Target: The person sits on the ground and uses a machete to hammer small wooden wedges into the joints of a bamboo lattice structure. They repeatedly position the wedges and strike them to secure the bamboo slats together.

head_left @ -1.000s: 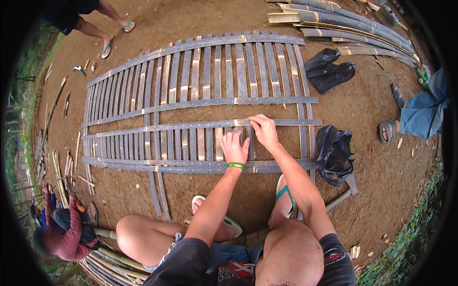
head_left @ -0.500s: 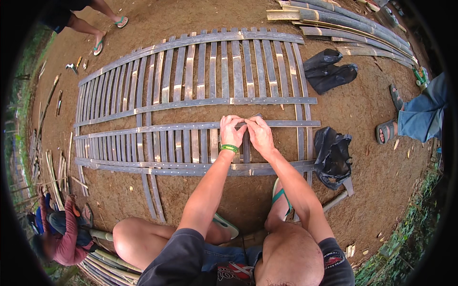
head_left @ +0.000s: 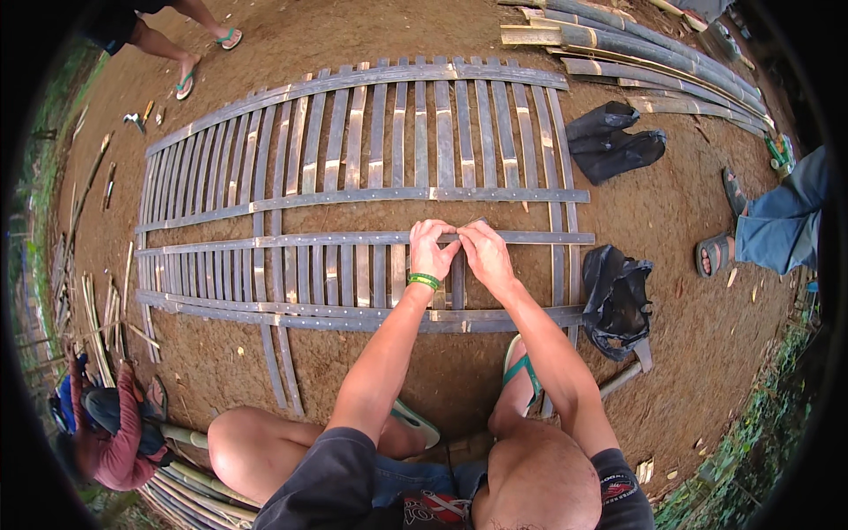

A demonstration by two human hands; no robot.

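Dark split-bamboo slats nailed across long bamboo rails form a panel (head_left: 353,194) on the ground before me. Side by side over a middle rail (head_left: 539,238), my left hand (head_left: 431,250) and my right hand (head_left: 486,253) are closed, thumbs and fingertips nearly meeting. Between them they pinch the upper end of a short bamboo slat (head_left: 458,287), which runs down toward the near rail (head_left: 389,318). My fingers cover most of that end, so anything smaller in them is hidden. A green band circles my left wrist.
Black plastic bags (head_left: 616,300) lie right of the panel, with a hammer-like tool (head_left: 622,378) beside the nearer one. Split bamboo (head_left: 636,53) is piled at the far right. A person in sandals (head_left: 777,212) is at right, another stands far left, and one crouches (head_left: 124,433) near left.
My view has shifted slightly, so the panel sits a little lower in the picture. Both hands stay pinched at the same slat, the fingers shifting only a little.
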